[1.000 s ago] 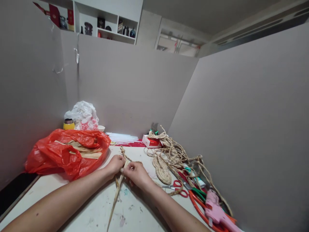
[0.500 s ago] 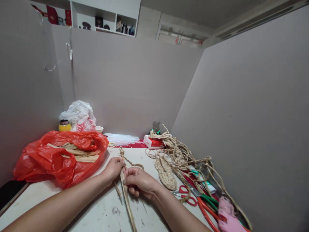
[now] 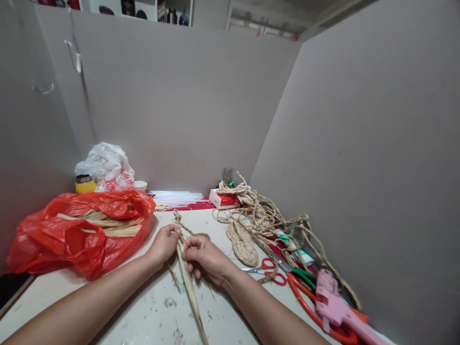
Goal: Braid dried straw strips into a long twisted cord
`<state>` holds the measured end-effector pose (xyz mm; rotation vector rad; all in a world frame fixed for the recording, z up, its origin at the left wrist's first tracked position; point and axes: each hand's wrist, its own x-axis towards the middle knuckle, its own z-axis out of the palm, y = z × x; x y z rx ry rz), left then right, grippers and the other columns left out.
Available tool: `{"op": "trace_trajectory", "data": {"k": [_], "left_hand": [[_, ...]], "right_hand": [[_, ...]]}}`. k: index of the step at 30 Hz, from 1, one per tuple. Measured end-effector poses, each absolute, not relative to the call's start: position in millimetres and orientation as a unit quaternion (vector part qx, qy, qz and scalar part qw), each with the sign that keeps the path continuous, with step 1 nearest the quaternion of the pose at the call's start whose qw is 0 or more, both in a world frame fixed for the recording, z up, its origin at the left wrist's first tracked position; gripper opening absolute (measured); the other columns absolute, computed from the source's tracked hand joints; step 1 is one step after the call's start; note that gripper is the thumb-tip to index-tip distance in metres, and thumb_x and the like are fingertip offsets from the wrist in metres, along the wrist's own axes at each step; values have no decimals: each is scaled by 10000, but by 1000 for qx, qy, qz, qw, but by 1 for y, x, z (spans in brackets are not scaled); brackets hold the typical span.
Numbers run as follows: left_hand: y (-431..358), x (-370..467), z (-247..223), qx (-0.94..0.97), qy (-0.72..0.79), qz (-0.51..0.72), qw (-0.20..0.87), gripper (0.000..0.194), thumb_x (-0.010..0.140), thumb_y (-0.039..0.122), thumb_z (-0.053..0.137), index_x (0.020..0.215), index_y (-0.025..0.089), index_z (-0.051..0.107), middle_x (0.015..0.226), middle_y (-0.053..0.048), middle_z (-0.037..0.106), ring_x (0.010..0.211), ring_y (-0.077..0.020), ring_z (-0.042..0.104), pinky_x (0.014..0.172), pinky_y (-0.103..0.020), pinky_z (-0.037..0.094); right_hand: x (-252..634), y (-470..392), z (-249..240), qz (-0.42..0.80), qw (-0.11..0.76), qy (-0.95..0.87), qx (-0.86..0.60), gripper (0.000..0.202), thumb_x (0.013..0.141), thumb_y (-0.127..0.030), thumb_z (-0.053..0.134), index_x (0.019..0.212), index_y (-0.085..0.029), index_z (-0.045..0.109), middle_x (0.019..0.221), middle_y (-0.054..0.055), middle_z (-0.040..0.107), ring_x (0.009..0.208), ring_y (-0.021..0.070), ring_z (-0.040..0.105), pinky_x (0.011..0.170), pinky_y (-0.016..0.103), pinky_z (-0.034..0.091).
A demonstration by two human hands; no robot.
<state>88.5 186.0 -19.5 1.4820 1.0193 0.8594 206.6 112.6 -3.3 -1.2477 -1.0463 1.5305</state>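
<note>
My left hand (image 3: 166, 245) is closed, thumb and fingers pinching a braided straw cord (image 3: 177, 218) near its working end. A long, pale flat straw strip (image 3: 190, 292) runs down from there across the table toward me. My right hand (image 3: 203, 258) pinches this strip just below the left hand, thumb against the forefinger with the other fingers curled. The finished part of the braid bends away behind my right hand. Thinner loose strands poke out below both hands.
A red plastic bag (image 3: 86, 244) of straw strips lies at left. On the right are a coiled braid sole (image 3: 242, 244), a heap of cord (image 3: 262, 211), red-handled scissors (image 3: 275, 278) and a pink glue gun (image 3: 332, 302). Glue sticks (image 3: 176, 197) lie at the back.
The view has tilted down and turned slightly, bringing more of the pink glue gun into sight. Both hands keep their pinch on the straw, with the right fingers shifted only slightly.
</note>
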Motion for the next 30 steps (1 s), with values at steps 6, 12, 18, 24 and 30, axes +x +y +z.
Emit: {"op": "trace_trajectory", "data": {"k": [6, 12, 18, 24, 30], "left_hand": [[182, 88, -14, 644, 422, 366, 523, 254, 705, 424, 542, 669, 177, 498, 489, 58, 462, 461, -97, 415, 478, -205, 318], [181, 89, -13, 642, 424, 372, 520, 244, 704, 405, 542, 646, 176, 482, 469, 71, 425, 434, -82, 364, 460, -200, 291], [179, 90, -14, 618, 435, 379, 534, 226, 731, 389, 517, 655, 184, 458, 480, 62, 456, 426, -87, 403, 458, -199, 310], [175, 92, -9, 626, 446, 375, 518, 200, 757, 369, 523, 700, 181, 489, 461, 78, 450, 373, -67, 363, 429, -185, 304], [175, 92, -12, 655, 425, 367, 506, 214, 780, 389, 514, 718, 187, 479, 482, 62, 502, 383, -78, 422, 420, -178, 326]], "right_hand": [[200, 113, -4, 592, 446, -415, -528, 127, 619, -226, 609, 645, -175, 496, 399, -63, 537, 272, 63, 421, 237, 130, 281], [198, 113, -4, 571, 446, -411, -553, 85, 660, -154, 528, 613, -181, 462, 316, -74, 492, 219, 52, 358, 234, 122, 259], [197, 112, -6, 541, 453, -427, -565, 94, 671, -133, 510, 625, -189, 451, 297, -93, 473, 211, 54, 346, 238, 122, 265], [195, 114, -7, 534, 459, -433, -563, 91, 658, -113, 503, 615, -187, 471, 284, -94, 467, 217, 61, 376, 242, 123, 280], [197, 117, -7, 529, 459, -431, -569, 108, 674, -146, 521, 587, -186, 472, 295, -88, 472, 229, 60, 392, 238, 123, 286]]}}
